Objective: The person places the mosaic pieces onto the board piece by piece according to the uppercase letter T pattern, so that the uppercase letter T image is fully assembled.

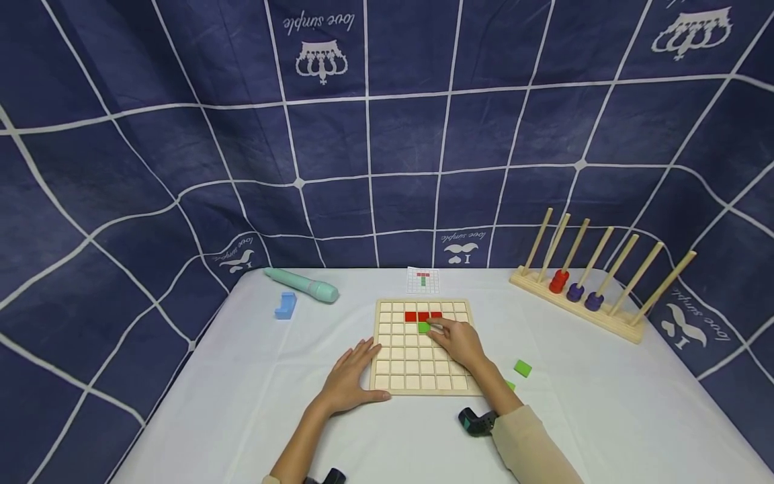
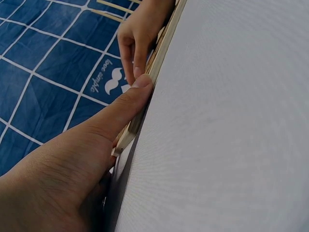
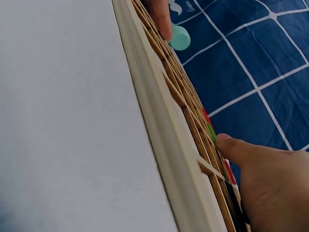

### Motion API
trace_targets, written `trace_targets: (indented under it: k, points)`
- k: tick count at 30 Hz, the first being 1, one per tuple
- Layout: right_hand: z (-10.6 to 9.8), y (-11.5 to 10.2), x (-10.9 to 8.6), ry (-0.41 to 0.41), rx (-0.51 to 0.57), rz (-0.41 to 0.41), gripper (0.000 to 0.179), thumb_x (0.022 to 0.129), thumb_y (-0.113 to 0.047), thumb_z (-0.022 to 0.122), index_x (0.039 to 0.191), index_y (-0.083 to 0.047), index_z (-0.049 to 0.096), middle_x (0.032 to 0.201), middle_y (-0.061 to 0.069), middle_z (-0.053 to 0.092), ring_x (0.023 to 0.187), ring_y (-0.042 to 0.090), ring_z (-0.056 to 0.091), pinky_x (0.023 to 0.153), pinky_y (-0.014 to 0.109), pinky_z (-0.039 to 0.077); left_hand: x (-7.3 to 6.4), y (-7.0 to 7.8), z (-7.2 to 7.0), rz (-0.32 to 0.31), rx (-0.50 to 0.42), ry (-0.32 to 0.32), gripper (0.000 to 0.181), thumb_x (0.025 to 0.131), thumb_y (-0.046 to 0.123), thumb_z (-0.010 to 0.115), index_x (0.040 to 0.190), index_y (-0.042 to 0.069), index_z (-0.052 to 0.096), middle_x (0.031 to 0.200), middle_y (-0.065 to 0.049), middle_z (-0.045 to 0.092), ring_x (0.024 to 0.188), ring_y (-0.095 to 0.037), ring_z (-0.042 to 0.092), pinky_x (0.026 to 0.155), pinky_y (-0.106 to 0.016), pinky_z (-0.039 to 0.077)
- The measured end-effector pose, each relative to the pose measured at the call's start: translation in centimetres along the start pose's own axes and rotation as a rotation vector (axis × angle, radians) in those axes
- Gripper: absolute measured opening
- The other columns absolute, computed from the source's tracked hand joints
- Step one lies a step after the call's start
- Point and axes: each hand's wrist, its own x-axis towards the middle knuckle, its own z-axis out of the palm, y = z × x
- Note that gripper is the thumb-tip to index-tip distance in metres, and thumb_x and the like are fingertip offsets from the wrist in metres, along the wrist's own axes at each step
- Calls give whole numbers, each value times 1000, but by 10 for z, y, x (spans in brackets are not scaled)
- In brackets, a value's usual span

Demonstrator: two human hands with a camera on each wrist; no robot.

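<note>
A wooden grid board (image 1: pixel 426 392) lies on the white table, with three red tiles (image 1: pixel 410 316) in a row near its far side. Directly below the middle red tile sits a green tile (image 1: pixel 424 328). My right hand (image 1: pixel 459 343) pinches that green tile at its right side with thumb and index finger; the right wrist view has the thumb (image 3: pixel 231 145) right at the green edge. My left hand (image 1: pixel 349 380) rests at the board's near left corner, fingers spread along the left edge and thumb (image 2: pixel 137 87) against the front edge.
Loose green tiles (image 1: pixel 523 368) lie right of the board, one partly behind my right forearm. A pattern card (image 1: pixel 423 280) lies beyond it. A mint microphone-shaped object (image 1: pixel 305 285) and blue block (image 1: pixel 285 306) are left; a wooden peg rack (image 1: pixel 605 321) with beads stands right.
</note>
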Motion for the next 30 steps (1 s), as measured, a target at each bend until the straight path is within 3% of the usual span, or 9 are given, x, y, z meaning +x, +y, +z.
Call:
trace_targets:
  k: [7, 13, 21, 30]
  points:
    - [-6, -1, -12, 21, -3, -8, 31, 82, -34, 69, 108, -17, 70, 47, -14, 33, 43, 3, 27, 42, 22, 25, -1, 1, -1, -9, -1, -15, 101, 66, 69, 65, 144, 13, 33, 150, -8, 23, 138, -25, 16, 111, -44, 12]
    - [-24, 7, -32, 59, -16, -22, 32, 81, -37, 70, 108, -18, 70, 46, -16, 32, 42, 2, 25, 42, 22, 25, 0, 1, -1, -3, -3, -11, 100, 67, 68, 66, 144, 12, 33, 150, -9, 24, 138, -26, 16, 111, -45, 13]
    - [-59, 37, -70, 124, -88, -25, 33, 79, -33, 73, 106, -14, 70, 47, -18, 29, 42, -1, 22, 40, 19, 22, 0, 3, 0, -4, 1, -13, 100, 67, 67, 66, 144, 13, 33, 150, -8, 24, 138, -25, 16, 111, -44, 13]
    - [-96, 68, -112, 204, -159, 36, 32, 75, -28, 77, 103, -15, 71, 47, -18, 28, 42, -2, 21, 38, 18, 21, 0, 3, -1, -4, 5, -13, 99, 68, 66, 67, 144, 13, 33, 151, -9, 23, 138, -25, 16, 111, -44, 12]
